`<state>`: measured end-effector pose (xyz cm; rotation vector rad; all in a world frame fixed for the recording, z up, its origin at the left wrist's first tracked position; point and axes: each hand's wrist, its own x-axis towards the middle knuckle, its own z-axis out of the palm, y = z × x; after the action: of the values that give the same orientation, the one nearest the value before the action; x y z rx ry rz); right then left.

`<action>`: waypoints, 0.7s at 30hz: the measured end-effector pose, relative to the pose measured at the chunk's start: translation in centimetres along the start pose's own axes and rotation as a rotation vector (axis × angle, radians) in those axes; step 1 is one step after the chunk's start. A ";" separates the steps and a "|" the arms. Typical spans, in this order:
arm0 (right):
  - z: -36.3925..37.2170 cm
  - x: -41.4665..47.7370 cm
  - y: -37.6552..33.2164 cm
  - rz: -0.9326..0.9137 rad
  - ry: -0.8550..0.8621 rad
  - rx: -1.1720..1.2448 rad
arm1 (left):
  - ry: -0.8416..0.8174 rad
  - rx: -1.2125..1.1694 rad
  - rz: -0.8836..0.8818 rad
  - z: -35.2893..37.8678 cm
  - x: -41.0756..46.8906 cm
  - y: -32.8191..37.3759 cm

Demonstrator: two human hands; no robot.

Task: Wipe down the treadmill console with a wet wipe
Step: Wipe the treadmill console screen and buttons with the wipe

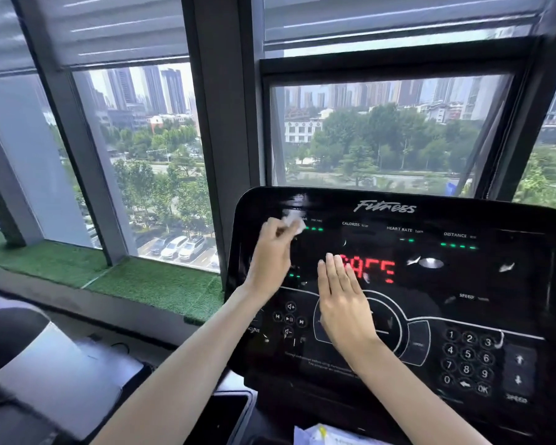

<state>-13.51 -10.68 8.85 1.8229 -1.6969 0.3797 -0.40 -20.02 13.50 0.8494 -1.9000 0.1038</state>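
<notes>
Since the wipe point(294, 221) looks limp, light and damp, it likely bunches, so the left hand point(272, 255) pinches it wadded at the far-left corner of the console point(511, 284). The right hand point(344, 303) lies flat mid-console, fingers point(337, 271) pressed together.

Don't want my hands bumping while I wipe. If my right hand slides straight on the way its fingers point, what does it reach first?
Your right hand points up and slightly left, so probably the green time dashes, just right of the wet wipe your left hand pinches. A brush looks possible.
</notes>
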 end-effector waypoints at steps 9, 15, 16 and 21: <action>0.0 0.0 0.2 -0.010 -0.019 -0.046 | -0.091 -0.021 0.163 -0.1 0.3 0.0; -0.2 -0.1 0.0 -0.001 -0.005 -0.048 | 0.062 -0.028 -0.103 0.0 0.3 0.1; -0.1 -0.1 0.0 -0.002 -0.005 -0.051 | -0.057 -0.027 0.073 0.5 -0.7 0.8; 0.2 -0.1 0.0 -0.009 0.040 -0.045 | 0.016 -0.079 -0.028 -0.7 1.0 -0.9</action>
<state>-13.61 -10.77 8.63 1.7780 -1.6566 0.3689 0.39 -20.90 14.39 0.8191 -1.8642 0.0178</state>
